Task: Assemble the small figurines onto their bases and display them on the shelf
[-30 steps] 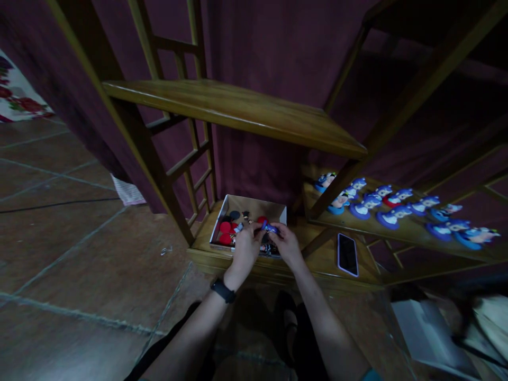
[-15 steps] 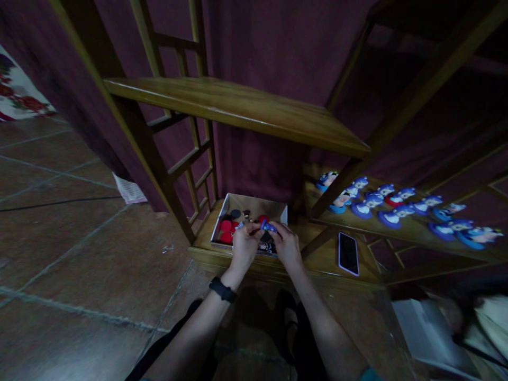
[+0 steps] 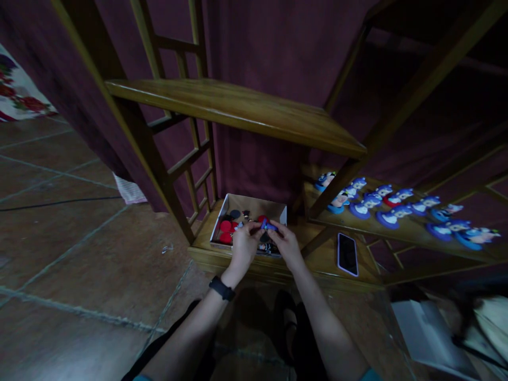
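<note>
1. Left hand (image 3: 245, 246) and right hand (image 3: 286, 244) are both pinching a little blue-purple toy (image 3: 266, 225) between them.
2. Toy's over the right part of an open box (image 3: 257, 202); red discs (image 3: 225, 226) sit in its left part.
3. Phone (image 3: 347, 254), dark screen, lies right of the box.
4. More small figures (image 3: 396, 216) on the far-right shelf (image 3: 416, 227).

A black smartwatch or fitness band (image 3: 222, 289) circles the left wrist (image 3: 227, 281) toward 7 o'clock. Teal cloth edges the left sleeve (image 3: 142, 378) at 7 o'clock and the right sleeve (image 3: 370, 375) at 5. Below are black trousers (image 3: 310, 346) and a dark strapped shoe (image 3: 283, 302).
</note>
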